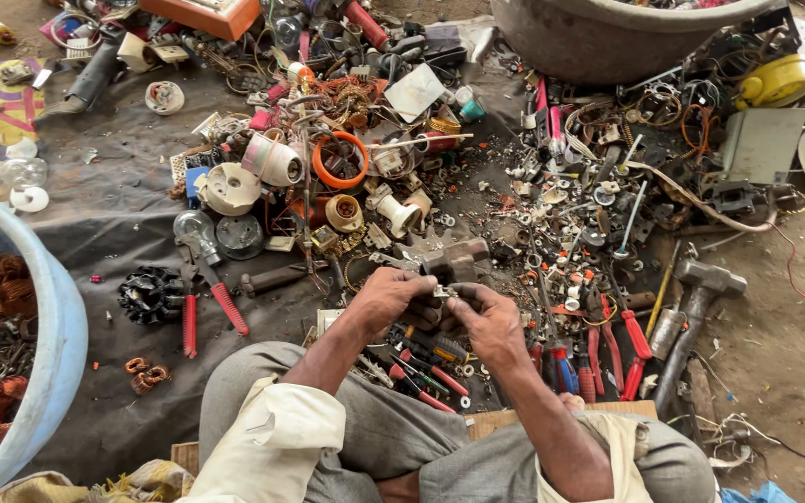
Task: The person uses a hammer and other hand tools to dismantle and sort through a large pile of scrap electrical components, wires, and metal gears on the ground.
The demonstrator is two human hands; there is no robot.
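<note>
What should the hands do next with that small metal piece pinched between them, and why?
Probably pry or twist the small metal piece apart. Both the left hand and right hand pinch it at the fingertips, above the screwdrivers, and it looks intact. How its parts join is too small to tell.

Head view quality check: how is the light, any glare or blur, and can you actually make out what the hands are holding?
Head view: soft, even daylight, weak shadows, no harsh glare. Hands and scrap pile look sharp; the small metal part between the fingertips is too tiny to identify. Wide-angle bending shows at the blue tub on the frame's edge.
</note>
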